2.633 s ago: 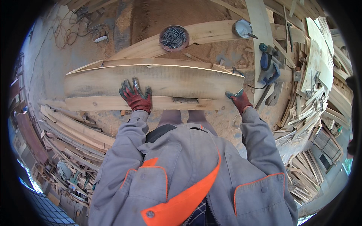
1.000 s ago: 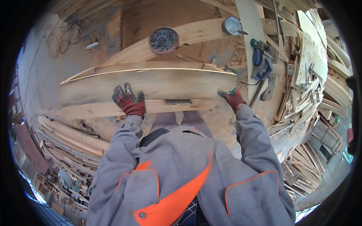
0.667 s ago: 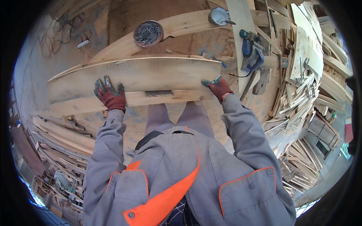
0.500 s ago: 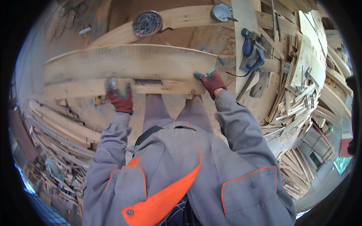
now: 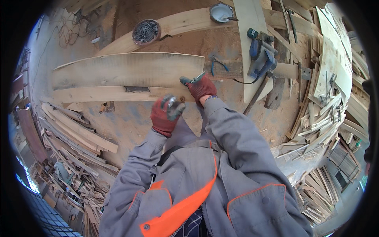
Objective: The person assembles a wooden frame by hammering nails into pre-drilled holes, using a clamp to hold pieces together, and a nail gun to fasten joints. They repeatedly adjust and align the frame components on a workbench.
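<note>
A long wooden board with a slightly curved far edge lies across in front of me. Along its near side runs a narrower strip of wood with a dark notch. My right hand, in a red glove with a grey-green coating, grips the board's right end, thumb on top; its other fingers are partly hidden. Nearer to me, my left hand is off the wood, slightly blurred, with fingers loosely bent, thumb apart and nothing in it. Blue-handled pliers lie just right of the board.
Beyond the board, a bowl of nails and a tub of white paste sit on a curved plank. A blue power planer rests on a pale board at right. Scrap wood piles flank both sides.
My left hand has come off the strip and moved right, toward my body. The board's right end has shifted left with my right hand, and the pliers now show fully.
</note>
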Motion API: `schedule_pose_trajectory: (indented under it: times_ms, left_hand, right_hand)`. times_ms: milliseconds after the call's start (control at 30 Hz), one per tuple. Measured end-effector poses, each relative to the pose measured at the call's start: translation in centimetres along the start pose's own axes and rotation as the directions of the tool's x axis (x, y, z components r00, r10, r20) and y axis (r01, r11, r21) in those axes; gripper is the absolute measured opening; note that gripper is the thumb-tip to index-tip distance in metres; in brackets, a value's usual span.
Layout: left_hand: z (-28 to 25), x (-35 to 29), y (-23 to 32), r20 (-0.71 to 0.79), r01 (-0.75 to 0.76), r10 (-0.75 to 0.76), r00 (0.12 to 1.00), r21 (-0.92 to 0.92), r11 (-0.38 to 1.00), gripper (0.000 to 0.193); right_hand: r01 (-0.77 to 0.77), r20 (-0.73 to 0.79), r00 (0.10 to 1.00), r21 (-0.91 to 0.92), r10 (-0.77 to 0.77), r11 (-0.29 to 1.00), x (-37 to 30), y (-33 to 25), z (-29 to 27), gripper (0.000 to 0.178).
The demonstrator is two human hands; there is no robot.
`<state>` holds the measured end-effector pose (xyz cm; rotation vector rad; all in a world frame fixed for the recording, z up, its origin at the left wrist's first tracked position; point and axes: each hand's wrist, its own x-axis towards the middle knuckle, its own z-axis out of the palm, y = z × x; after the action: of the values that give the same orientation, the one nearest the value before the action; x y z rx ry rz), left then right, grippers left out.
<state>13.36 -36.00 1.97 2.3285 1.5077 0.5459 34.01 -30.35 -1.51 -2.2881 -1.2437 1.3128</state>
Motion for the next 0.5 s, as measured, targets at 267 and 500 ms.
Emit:
schedule_pose_trajectory:
  times_ms: [267, 500]
  left_hand:
    - [0.4, 18.8, -4.2, 0.345, -0.257, 0.170, 0.923, 0.224, 0.940, 0.082]
    - [2.2, 24.0, -4.7, 0.805, -0.151, 0.009, 0.593, 0.099, 0.984, 0.079]
  right_hand:
    - [0.082, -0.086, 0.993, 0.000, -0.081, 0.997, -0.7, -0.3, -0.5, 0.044]
    - [0.077, -0.120, 0.990, 0.015, -0.075, 0.997, -0.6, 0.0, 0.4, 0.060]
